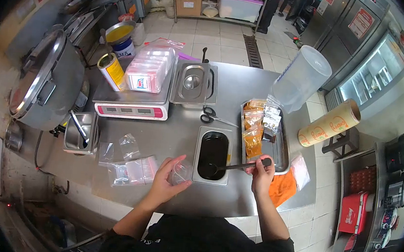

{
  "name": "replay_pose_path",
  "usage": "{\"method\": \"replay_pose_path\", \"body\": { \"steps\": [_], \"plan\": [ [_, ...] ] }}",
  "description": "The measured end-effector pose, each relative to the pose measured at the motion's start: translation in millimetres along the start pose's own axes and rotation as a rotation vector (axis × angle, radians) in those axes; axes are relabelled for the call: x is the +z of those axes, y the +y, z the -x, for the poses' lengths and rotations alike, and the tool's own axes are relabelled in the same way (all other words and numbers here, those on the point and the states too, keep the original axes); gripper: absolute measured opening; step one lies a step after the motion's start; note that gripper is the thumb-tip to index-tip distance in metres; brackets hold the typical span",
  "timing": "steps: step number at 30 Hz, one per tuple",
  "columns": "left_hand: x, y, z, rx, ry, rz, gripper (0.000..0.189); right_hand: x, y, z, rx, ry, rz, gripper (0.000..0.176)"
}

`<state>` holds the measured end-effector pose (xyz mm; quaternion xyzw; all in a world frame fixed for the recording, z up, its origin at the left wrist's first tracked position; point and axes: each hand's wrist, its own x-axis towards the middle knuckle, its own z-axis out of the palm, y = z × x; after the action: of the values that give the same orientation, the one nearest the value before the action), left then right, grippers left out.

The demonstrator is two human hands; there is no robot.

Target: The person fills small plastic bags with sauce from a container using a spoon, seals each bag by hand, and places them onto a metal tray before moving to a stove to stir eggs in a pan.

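Note:
My left hand (163, 183) is closed around a small clear plastic bag (181, 172), its mouth held open, just left of the steel pan (198, 147). Dark liquid (213, 149) fills much of that pan. My right hand (261, 175) grips the black handle of a ladle (239, 167), whose bowl end dips into the liquid. More clear bags (134, 172) lie flat on the table to the left of my left hand. Beyond my right hand, a metal tray (284, 151) holds several filled packets (253, 126), some orange-brown and some dark.
Scissors (217, 118) lie behind the pan. A scale (130, 111) carries bundled bags (147, 65) and a yellow can (112, 72). Lidded steel containers (190, 93), a large pot (50, 82), a plastic jug (304, 77), a film roll (329, 123) and an orange cloth (282, 188) surround the workspace.

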<state>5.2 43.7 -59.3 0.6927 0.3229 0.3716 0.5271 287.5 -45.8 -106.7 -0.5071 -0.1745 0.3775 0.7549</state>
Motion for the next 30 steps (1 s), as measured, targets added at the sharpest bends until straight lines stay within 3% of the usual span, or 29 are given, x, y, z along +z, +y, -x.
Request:
{"method": "replay_pose_path", "body": {
  "steps": [6, 20, 30],
  "plan": [
    [3, 6, -16, 0.073, -0.011, -0.1, 0.069, -12, 1, -13, 0.08, 0.121, -0.184, 0.01],
    [44, -2, -50, 0.187, -0.071, -0.168, 0.064, -52, -30, -27, -0.05, 0.193, -0.181, 0.006],
    [60, -19, -64, 0.151, -0.047, -0.178, 0.062, 5, -92, -45, -0.162, 0.045, -0.225, 0.009]
  ]
}}
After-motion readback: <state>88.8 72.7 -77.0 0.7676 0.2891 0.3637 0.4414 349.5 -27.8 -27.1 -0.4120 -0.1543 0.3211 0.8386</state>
